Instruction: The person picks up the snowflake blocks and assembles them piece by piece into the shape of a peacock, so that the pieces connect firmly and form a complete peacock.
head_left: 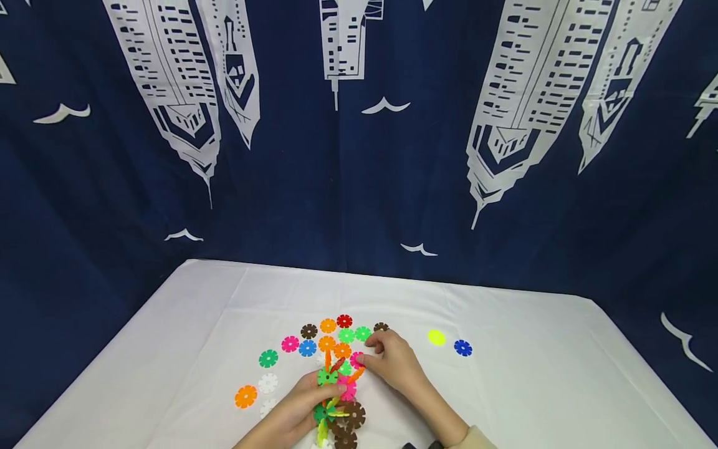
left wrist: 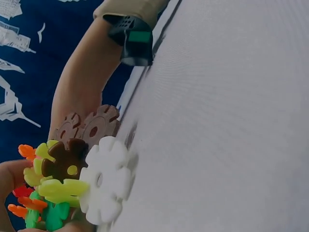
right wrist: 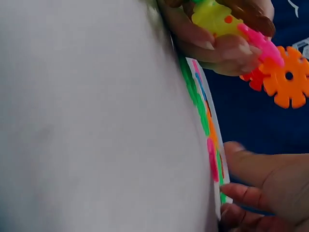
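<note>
Step in hand, as judged: choosing or taking a loose disc from the spread while a built-up piece is held ready.

Left hand (head_left: 305,401): thumb and fingers grip the joined cluster (head_left: 323,412), a knot of notched discs in green, yellow, orange, red, pink and brown, several set at angles to each other. In the left wrist view a large white disc (left wrist: 106,181) stands upright at the cluster's near end, beside a yellow disc (left wrist: 63,188).

Right hand (head_left: 397,363): thumb and fingers apart in a moderate gap, nothing seen between them. The thumb tip is at the edge of the loose pink disc (head_left: 356,360); whether it touches cannot be told, and the right wrist view is blurred there.

Position: the loose pink disc lies on the tabletop (head_left: 533,374), just beyond the joined cluster and beside the right thumb. An orange disc (head_left: 342,350) lies just beside it, on the person's left. A blue disc (head_left: 307,348) and a red disc (head_left: 344,321) lie farther off in the same spread; a bright yellow-green disc (head_left: 436,337) and a dark blue disc (head_left: 462,348) lie well apart on the right.

Next move, as judged: calls for a thumb-and-finger pinch on the disc's rim, then lining up its notch with one on the cluster, the left hand keeping that steady.
</note>
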Demonstrator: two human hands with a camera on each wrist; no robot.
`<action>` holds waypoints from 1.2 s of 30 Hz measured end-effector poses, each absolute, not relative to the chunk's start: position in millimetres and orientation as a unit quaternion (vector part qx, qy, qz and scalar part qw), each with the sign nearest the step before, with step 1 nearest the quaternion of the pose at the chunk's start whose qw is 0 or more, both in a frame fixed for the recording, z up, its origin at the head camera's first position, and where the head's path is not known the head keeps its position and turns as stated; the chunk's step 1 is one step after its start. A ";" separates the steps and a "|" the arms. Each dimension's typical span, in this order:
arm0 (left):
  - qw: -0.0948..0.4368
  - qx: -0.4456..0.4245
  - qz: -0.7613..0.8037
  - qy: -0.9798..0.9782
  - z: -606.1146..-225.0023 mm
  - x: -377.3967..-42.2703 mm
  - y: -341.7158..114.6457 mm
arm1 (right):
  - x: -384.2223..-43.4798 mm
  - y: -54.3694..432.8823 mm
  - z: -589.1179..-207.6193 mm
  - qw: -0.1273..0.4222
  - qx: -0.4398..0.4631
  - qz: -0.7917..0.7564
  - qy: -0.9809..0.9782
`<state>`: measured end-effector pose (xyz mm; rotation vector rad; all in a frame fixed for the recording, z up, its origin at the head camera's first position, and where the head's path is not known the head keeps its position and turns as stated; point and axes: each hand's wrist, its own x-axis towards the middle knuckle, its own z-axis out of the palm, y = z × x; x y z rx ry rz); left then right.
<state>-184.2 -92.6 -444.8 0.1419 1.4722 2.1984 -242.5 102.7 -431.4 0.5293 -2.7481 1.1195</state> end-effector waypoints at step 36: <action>0.257 0.064 0.816 0.514 -446.7 -183.8 -92.8 | -220.2 115.1 -430.0 0.005 0.215 0.481 -0.850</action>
